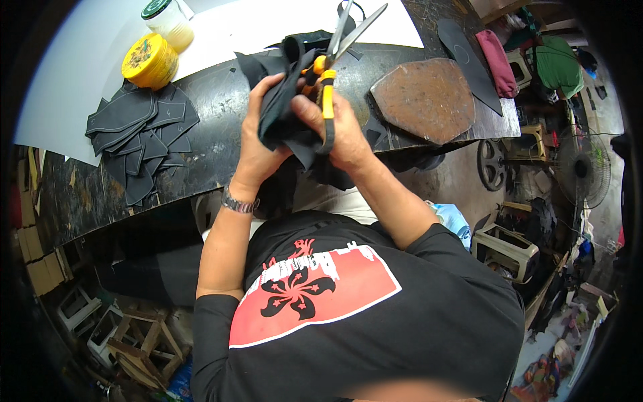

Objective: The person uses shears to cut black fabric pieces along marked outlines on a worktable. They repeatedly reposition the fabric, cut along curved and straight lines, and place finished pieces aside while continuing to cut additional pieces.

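The right hand (pixel 345 130) is gripping the orange-handled scissors (pixel 333 63), fingers closed through the loops, blades parted and pointing toward the top centre of the frame. The left hand (pixel 258 134) is clenching a crumpled black fabric piece (pixel 284 110), pressing it against the scissor handles at upper centre. This looks like trimming in progress; a clean cut seems to call for feeding the limp, matte cloth's edge squarely between the blades. At upper left, a stack of stitched black cut pieces (pixel 137 144) is lying on the worn, dark worktable (pixel 214 144), near a yellow tin (pixel 149 61) and a pale jar (pixel 169 21). At upper right a rusty-brown, flat, angular slab (pixel 425 99) is resting.
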Action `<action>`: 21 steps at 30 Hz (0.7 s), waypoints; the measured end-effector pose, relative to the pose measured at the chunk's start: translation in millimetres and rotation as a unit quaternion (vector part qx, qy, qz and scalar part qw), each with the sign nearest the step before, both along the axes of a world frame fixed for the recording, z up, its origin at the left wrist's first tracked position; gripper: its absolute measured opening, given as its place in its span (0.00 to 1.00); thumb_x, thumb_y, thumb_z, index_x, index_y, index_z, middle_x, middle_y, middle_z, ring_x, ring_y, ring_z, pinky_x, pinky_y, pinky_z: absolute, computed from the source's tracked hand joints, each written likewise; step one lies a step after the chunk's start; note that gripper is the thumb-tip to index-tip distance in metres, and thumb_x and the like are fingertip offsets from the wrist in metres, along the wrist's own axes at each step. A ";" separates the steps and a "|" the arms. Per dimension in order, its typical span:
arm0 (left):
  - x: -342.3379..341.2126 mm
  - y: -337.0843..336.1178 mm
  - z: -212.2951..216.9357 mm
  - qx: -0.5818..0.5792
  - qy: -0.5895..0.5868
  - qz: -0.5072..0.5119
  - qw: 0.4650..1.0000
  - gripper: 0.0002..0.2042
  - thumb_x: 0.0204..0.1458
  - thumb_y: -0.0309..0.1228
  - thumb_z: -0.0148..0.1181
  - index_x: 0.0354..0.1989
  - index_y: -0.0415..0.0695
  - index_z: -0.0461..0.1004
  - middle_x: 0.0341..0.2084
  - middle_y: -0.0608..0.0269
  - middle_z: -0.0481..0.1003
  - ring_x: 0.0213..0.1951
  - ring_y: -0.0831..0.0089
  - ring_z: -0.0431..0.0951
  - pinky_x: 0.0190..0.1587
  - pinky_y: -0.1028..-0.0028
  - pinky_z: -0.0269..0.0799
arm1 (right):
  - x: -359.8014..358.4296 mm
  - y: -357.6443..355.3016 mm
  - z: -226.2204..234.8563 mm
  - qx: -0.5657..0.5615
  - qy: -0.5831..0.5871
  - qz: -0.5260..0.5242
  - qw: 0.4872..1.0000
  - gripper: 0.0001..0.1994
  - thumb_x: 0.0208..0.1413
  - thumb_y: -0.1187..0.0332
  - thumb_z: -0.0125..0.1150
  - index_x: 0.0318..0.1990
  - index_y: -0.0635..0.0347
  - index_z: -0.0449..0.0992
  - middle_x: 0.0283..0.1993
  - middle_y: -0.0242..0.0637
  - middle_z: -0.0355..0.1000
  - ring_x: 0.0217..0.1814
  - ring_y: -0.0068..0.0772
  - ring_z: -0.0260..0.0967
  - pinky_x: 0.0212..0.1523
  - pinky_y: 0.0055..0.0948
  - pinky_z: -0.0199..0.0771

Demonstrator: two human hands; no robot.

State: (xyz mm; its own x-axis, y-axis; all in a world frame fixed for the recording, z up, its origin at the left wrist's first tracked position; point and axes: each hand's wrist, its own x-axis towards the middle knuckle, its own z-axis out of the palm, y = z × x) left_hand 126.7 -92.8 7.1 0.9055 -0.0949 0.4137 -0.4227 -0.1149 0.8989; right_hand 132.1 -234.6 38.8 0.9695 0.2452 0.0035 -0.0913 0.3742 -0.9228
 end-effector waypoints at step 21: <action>-144.2 78.4 -49.1 0.138 -0.048 0.076 0.986 0.24 0.38 0.24 0.72 0.47 0.48 0.74 0.40 0.52 0.75 0.41 0.54 0.78 0.44 0.65 0.74 | 109.5 -51.0 -18.1 -0.350 -0.201 -0.121 0.907 0.19 0.47 0.59 0.73 0.42 0.62 0.77 0.34 0.38 0.77 0.38 0.30 0.75 0.43 0.31 0.74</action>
State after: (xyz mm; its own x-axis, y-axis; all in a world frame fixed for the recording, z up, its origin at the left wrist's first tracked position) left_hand -17.5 -14.4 -42.0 0.8761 -0.0821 0.4751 -0.4631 -0.4174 0.7819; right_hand 241.6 -285.6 20.8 0.9503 0.1046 0.2931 0.3110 -0.3525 -0.8826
